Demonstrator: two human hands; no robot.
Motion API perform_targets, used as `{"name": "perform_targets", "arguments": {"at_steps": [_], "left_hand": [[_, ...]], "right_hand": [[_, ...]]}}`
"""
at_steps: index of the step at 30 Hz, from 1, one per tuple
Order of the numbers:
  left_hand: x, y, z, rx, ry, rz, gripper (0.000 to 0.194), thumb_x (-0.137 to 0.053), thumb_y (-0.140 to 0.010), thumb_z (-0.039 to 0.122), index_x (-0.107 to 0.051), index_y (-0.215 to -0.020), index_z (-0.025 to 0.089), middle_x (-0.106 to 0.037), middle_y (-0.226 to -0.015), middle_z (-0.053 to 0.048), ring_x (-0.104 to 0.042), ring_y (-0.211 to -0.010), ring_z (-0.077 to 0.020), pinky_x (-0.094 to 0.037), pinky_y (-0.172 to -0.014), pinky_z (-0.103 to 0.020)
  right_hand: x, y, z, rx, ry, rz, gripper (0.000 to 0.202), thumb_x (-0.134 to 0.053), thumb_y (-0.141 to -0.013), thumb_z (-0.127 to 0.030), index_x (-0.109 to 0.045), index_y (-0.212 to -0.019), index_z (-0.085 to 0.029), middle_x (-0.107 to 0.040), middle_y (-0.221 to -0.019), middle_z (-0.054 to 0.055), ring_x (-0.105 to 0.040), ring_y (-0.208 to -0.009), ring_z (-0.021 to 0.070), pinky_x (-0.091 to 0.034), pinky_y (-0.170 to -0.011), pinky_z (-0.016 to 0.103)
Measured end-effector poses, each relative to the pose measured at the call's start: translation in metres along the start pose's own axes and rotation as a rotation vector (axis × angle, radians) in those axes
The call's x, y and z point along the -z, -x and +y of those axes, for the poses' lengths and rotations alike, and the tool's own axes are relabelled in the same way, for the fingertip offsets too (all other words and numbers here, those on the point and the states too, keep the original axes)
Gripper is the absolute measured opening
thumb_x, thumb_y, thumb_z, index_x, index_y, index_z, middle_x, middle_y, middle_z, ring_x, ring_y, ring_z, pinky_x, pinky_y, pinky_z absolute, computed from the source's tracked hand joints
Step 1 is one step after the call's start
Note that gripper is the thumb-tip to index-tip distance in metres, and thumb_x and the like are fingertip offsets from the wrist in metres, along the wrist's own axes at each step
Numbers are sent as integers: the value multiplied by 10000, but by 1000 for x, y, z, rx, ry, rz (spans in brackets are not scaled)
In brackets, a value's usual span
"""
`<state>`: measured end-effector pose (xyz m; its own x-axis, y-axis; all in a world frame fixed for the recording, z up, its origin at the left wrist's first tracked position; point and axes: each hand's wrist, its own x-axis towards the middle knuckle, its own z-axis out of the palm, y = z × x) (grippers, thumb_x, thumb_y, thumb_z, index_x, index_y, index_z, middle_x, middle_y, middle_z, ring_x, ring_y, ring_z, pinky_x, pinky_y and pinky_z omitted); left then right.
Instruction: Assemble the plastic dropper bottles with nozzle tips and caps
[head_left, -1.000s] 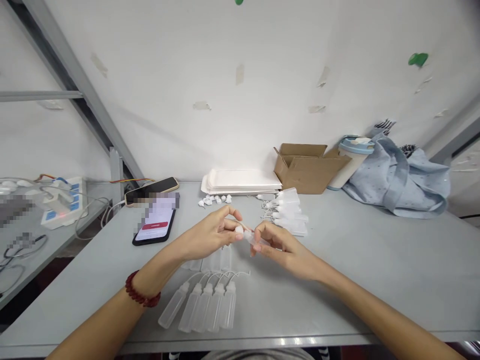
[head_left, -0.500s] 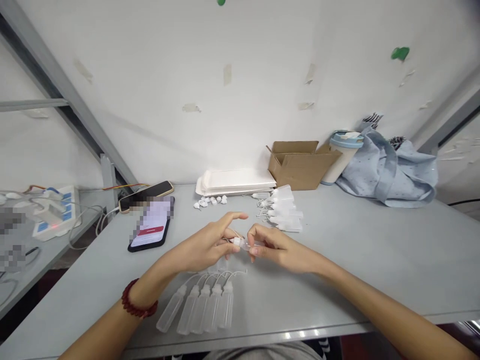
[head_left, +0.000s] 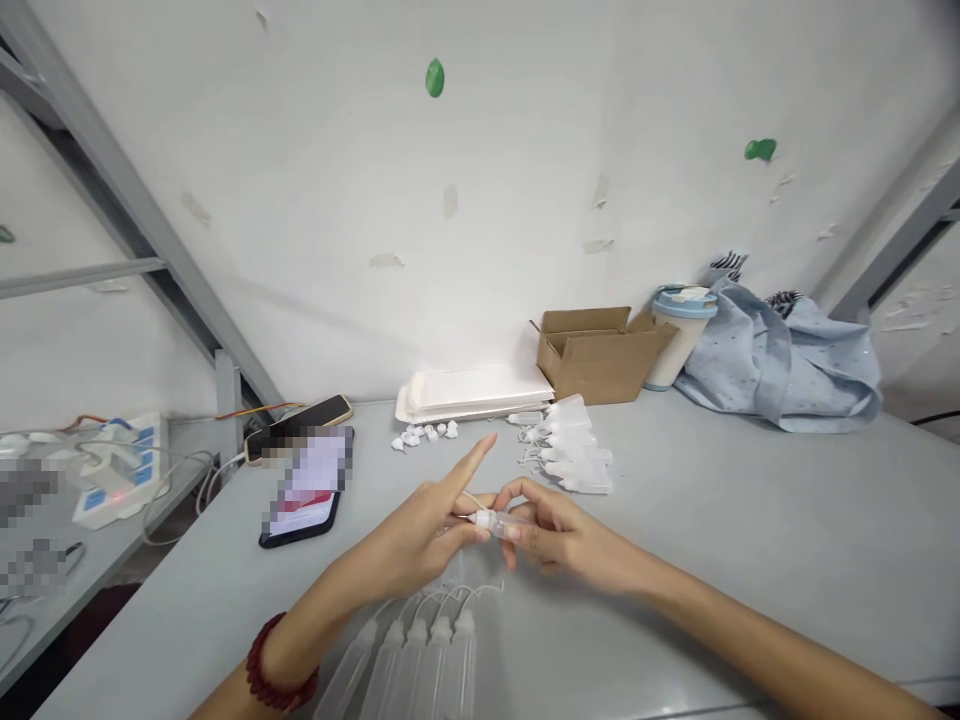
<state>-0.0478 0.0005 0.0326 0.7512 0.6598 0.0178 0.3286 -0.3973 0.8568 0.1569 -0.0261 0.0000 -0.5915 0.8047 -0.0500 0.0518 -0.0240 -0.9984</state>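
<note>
Between my hands is a small translucent squeeze bottle (head_left: 513,527), lying about level, with its white cap (head_left: 482,519) toward the left. My right hand (head_left: 559,535) is closed around the bottle body. My left hand (head_left: 431,535) pinches at the cap with thumb and fingers while its index finger points up and away. A thin pale tether strap shows near the cap. Just below my left hand, several capped bottles (head_left: 420,665) lie side by side in a row, their thin straps curving upward. Beyond my right hand is a pile of similar bottles (head_left: 574,445).
Loose small white caps (head_left: 427,432) lie before a stack of flat white boxes (head_left: 476,393). Behind stand an open cardboard box (head_left: 600,365), a lidded cup (head_left: 679,335) and a blue cloth bag (head_left: 787,365). Two phones (head_left: 307,500) and a power strip (head_left: 124,470) are at left.
The camera has tilted up, so everything sits lower in the picture. My left index finger now points higher, and more of the held bottle shows between my hands.
</note>
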Motion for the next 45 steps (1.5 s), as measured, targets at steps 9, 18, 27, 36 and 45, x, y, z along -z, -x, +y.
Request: {"name": "perform_targets", "arguments": {"at_steps": [9,18,27,36,45], "left_hand": [[6,3,5,117,213,59,668,-573,-860,292,-236,-1435,242,-715,-920,-23,-642,-934,-188,-463,-871,-325],[4,1,8,105,-5,169,343,-563,-859,318,-515,-1188,231,-675,-852,-6,-643,-715,-148,-516,-661,-259],[-4,-2,-6,57,41,112,280,-408,-942,318,-463,-1197,216,-594,-658,29,-585,-623,-136,-492,-594,-240],[-6,1,-5,-171,-214,294,201,-505,-904,228,-521,-1103,257,-658,-821,19,-585,-679,-115,-471,-622,-205],[-11,-5,-4,-31,-30,283,166,-495,-901,300,-514,-1039,208,-605,-634,38,-546,-579,-116,-458,-603,-218]], "right_hand": [[-5,3,-4,171,351,133,283,-451,-934,-349,-554,-1147,-195,-657,-787,10,-387,-537,101,-297,-530,231],[-1,5,-4,215,609,157,248,-391,-962,-331,-503,-1134,-193,-675,-829,29,-532,-645,142,-396,-623,256],[-3,5,-1,339,604,72,236,-365,-952,-203,-445,-1168,-155,-650,-1056,105,-590,-869,179,-423,-743,294],[7,1,0,7,-262,-85,284,-525,-900,-416,-419,-1084,-227,-585,-692,-27,-233,-440,55,-210,-435,196],[-3,4,-2,185,269,187,210,-425,-947,-373,-430,-1067,-201,-578,-770,8,-442,-587,108,-338,-558,235]]}}
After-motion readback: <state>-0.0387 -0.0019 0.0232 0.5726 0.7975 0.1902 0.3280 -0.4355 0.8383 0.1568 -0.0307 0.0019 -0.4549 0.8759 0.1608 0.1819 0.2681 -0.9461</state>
